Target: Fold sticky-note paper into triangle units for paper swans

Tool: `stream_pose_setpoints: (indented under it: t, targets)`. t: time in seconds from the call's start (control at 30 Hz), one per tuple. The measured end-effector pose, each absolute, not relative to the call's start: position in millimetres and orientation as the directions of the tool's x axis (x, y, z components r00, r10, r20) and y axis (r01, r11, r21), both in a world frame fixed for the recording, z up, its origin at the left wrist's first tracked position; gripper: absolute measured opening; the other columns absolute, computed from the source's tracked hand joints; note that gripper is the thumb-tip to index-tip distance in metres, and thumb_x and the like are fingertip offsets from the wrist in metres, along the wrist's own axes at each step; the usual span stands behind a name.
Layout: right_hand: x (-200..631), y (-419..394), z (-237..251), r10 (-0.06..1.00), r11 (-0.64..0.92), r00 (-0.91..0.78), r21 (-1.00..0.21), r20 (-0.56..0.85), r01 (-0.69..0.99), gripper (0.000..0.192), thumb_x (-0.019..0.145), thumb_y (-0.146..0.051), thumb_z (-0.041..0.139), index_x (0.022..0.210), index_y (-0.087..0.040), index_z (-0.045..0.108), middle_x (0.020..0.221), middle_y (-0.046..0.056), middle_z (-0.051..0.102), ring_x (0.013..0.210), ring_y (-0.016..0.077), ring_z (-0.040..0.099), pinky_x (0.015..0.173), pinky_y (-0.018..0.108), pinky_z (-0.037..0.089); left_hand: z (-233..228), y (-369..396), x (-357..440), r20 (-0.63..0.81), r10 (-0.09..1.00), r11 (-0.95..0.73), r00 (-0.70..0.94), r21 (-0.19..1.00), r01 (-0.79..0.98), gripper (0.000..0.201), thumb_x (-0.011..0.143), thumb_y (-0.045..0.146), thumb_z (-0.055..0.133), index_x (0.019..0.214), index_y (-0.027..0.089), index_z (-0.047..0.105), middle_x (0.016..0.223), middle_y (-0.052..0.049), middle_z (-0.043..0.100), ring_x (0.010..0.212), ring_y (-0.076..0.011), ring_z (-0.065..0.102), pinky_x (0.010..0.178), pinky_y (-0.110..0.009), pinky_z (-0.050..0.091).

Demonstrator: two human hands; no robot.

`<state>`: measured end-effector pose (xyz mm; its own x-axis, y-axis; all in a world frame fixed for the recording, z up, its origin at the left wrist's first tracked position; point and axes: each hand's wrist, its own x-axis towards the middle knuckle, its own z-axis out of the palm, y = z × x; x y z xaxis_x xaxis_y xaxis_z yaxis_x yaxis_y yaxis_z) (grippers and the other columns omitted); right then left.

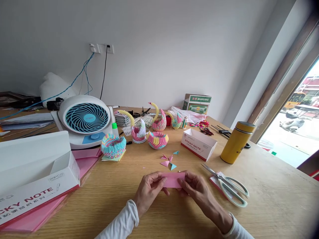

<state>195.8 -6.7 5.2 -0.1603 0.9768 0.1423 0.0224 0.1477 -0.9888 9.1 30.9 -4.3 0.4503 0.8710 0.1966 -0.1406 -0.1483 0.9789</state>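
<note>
Pink paper (171,180), a small flat rectangle, is held just above the table (107,199), in front of the person and close to the middle. Left hand (150,187) pinches its left end, thumb on top, fingers behind; right hand (195,186) does the same at the right end. Grip looks light, both ends secured. Whether a crease runs along the lower edge: cannot tell.

Risks, as I judge them. Uneven pull from the two thumbs could skew the sheet or put a crease off line; pulling the hands apart too hard could tear it. Thin paper, so a tight pinch may leave marks.

Just beyond the fingertips: loose folded triangles, pink (164,163) and blue (172,166). A forward push of the knuckles might scatter them. Fan (87,116) to the left; running or not, cannot tell. A draught from it could lift the light pieces.

Scissors (228,186) lie to the right, partly over a small pad (214,180), handles near the right forearm. An outward swing of that elbow might catch them. Yellow bottle (235,146) stands upright farther off; a wide reach could tip it.
</note>
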Motion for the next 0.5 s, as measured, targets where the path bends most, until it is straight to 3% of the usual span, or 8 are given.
stream_pose_setpoints:
  t: [0.17, 0.37, 0.5]
  targets:
    - [197.9, -11.0, 8.5, 0.984, 0.093, -0.143, -0.989, 0.109, -0.113, 0.026, 0.083, -0.043, 0.066, 0.090, -0.018, 0.067, 0.071, 0.000, 0.061, 0.056, 0.0112, 0.050, 0.053, 0.023, 0.038, 0.4, 28.9, 9.8, 0.164, 0.896, -0.074, 0.413, 0.972, -0.225, 0.028, 0.076, 0.036, 0.070, 0.091, 0.013, 0.074, 0.082, -0.007, 0.074, 0.057, -0.0170, 0.068, 0.060, -0.027, 0.053]
    - [195.8, -13.1, 6.1, 0.990, 0.056, -0.114, -0.976, 0.081, -0.211, 0.019, 0.081, -0.037, 0.068, 0.081, -0.018, 0.069, 0.069, 0.000, 0.061, 0.058, 0.0117, 0.051, 0.055, 0.022, 0.039, 4.0, 24.7, 9.3, 0.104, 0.897, 0.046, 0.429, 0.945, -0.324, 0.022, 0.073, 0.033, 0.073, 0.079, 0.012, 0.072, 0.077, -0.006, 0.074, 0.060, -0.0181, 0.069, 0.067, -0.030, 0.051]
    - [195.3, -14.1, 8.1, 0.985, 0.051, -0.148, -0.975, 0.084, -0.215, 0.015, 0.085, -0.031, 0.059, 0.082, -0.020, 0.068, 0.065, 0.001, 0.060, 0.062, 0.0149, 0.054, 0.059, 0.024, 0.042, 4.4, 24.0, 9.1, 0.038, 0.898, 0.156, 0.438, 0.903, -0.400, 0.018, 0.071, 0.027, 0.073, 0.079, 0.011, 0.071, 0.077, -0.006, 0.074, 0.062, -0.0177, 0.069, 0.068, -0.029, 0.050]
